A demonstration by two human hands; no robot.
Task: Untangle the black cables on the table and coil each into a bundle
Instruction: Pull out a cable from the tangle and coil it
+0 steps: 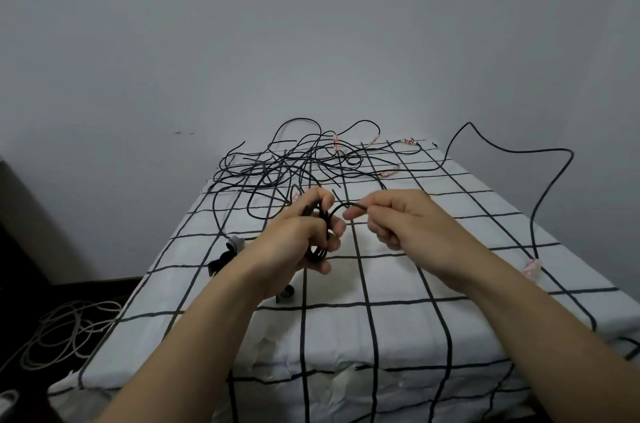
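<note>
Fingers of the left hand (298, 239) curl tightly round a small coiled bundle of thin black cable (316, 254), thumb on top, the loops hanging below the knuckles just above the cloth. A short arc of cable (341, 205) runs from the bundle to the right hand (401, 218), which pinches it between thumb and forefinger with the other fingers folded in; the two hands are close together, not touching. Under them lies a table covered in white cloth with a black grid (388, 287). Behind the hands, toward the far edge, sits a loose tangle of black cables (294, 162), with small white-and-red paper tags (335, 142) on some ends; its nearest loops reach almost to the left knuckles. One long black cable (540, 187) arches up at the right side and comes down to a tagged end (531, 268) on the cloth. Left of the left wrist, near the table's edge, are a grey-and-black fitting (235, 244) and a black strap (220, 263); what they are I cannot tell. On the floor at left lies a pale grey cable coil (65, 329).
</note>
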